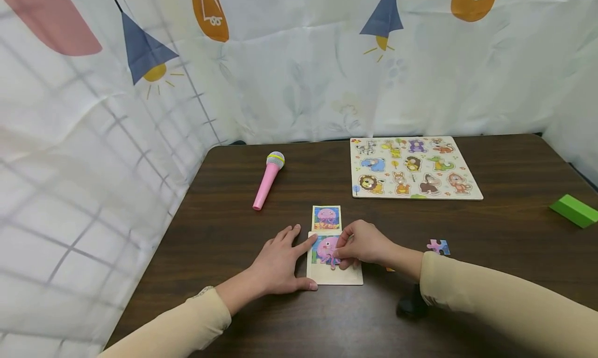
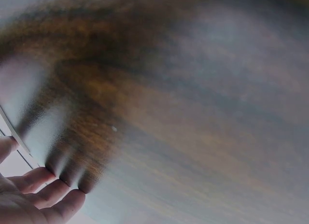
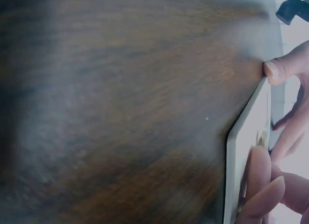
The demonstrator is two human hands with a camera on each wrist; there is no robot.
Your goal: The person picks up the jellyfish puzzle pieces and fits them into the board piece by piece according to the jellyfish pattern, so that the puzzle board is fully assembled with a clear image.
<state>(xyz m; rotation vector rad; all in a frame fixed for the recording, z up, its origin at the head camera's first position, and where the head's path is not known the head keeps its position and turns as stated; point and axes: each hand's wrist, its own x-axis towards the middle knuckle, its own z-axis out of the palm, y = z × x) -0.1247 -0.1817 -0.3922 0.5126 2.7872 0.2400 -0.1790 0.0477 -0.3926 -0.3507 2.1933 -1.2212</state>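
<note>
A small wooden puzzle tray (image 1: 322,277) lies on the dark table, its upper part showing a pink jellyfish picture. My left hand (image 1: 280,267) rests along the tray's left side, fingers spread, index fingertip at the upper corner and thumb near the lower one. With thumb and fingertips my right hand (image 1: 364,244) pinches a pink-and-blue jigsaw piece (image 1: 333,262) at the picture's lower edge, partly hidden by the fingers. In the right wrist view, the right fingers (image 3: 260,168) are over the tray (image 3: 246,122). A jellyfish picture card (image 1: 326,218) touches the tray's far edge.
One loose jigsaw piece (image 1: 438,246) lies beyond the right forearm, and an orange bit (image 1: 390,269) peeks out under it. Farther back are a pink toy microphone (image 1: 266,184) and an animal puzzle board (image 1: 416,168). A green block (image 1: 574,210) sits at far right.
</note>
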